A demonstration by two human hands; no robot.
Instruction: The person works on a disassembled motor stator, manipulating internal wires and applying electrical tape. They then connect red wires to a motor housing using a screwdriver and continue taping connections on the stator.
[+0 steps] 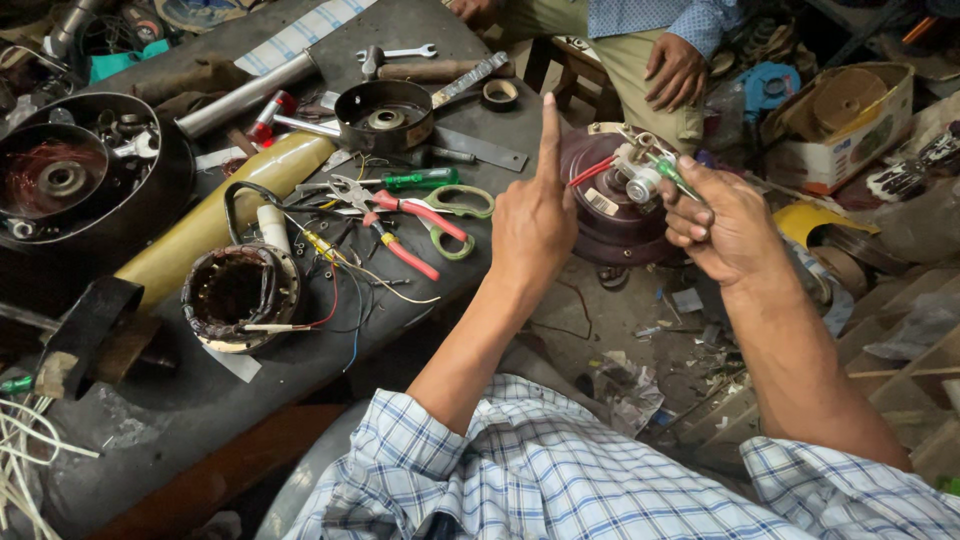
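The left hand [535, 225] was found raised with its index finger pointing straight up and the other fingers curled into the palm; nothing was held in it. The right hand [722, 222] was closed around a green-handled screwdriver [672, 172], the tip of which could not be made out against the wiring. Directly between and beyond the two hands a maroon fan motor housing [610, 215] was observed, its small terminal assembly [640, 180] and a red wire [590, 170] exposed at the top, just beside the right hand. By the look of it, the housing was opened and its wiring only partly attended to, with reassembly left undone; this is offered as a judgement. To the left of the left hand, on the bench [420, 30], a stripped stator winding [240, 295] with loose leads, red-handled pliers [405, 245], green-handled scissors [455, 210] and a second green screwdriver [420, 180] were noted. Farther beyond the hands an open metal motor cover [385, 115] was recorded. A second person's hand [677, 68] was seen resting on a knee, well beyond the right hand.
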